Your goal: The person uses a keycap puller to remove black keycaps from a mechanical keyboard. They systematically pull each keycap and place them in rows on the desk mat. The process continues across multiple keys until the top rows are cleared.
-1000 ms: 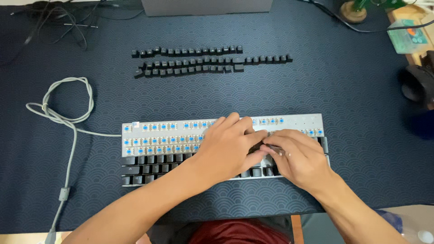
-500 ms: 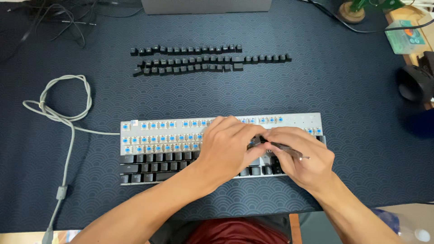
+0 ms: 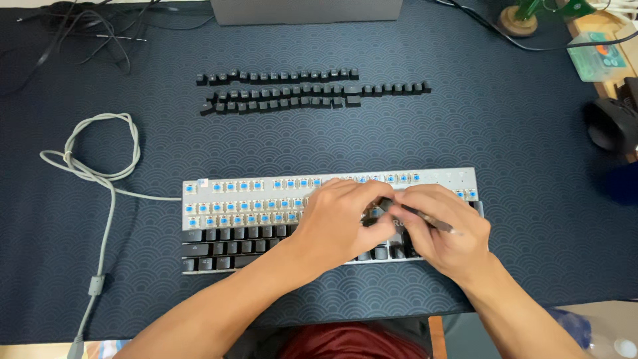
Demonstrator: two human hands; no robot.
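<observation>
Two bare forearms, no sleeves visible, no watch, rings or gloves. Left hand (image 3: 339,223) and right hand (image 3: 442,233) both bare, short nails as far as can be told. Dark red garment (image 3: 345,340) at the near edge between the arms, over the lap or torso. Nothing else of the body shows.

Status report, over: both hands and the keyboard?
Left hand and right hand together on keyboard; right holds a thin tool. Upper rows bare. Removed keycaps lined up behind.
</observation>
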